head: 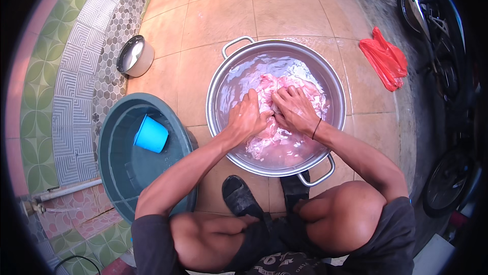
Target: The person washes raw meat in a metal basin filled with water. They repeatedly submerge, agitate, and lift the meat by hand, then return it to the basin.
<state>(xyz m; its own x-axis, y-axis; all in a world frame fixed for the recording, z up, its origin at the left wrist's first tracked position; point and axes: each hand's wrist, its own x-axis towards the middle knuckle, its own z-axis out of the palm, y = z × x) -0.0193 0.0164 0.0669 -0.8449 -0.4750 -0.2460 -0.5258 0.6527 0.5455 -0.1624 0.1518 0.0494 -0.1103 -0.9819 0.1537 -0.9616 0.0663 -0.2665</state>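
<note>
A round metal basin with two loop handles stands on the tiled floor and holds cloudy pinkish water. Pale pink raw meat, probably with skin or fat on it, lies in a heap in the water. My left hand rests at the heap's left side, its thumb pointing towards the other hand. My right hand, with a thin dark band at the wrist, lies over the middle of the heap with its fingers curled into the meat. The fingertips are partly hidden, and whether the left hand grips a piece does not show.
A dark green tub with a blue plastic dipper stands at the left. Beyond it is a small pot of whitish liquid. A red plastic bag lies right of the basin, near a parked motorcycle. A tap runs at lower left.
</note>
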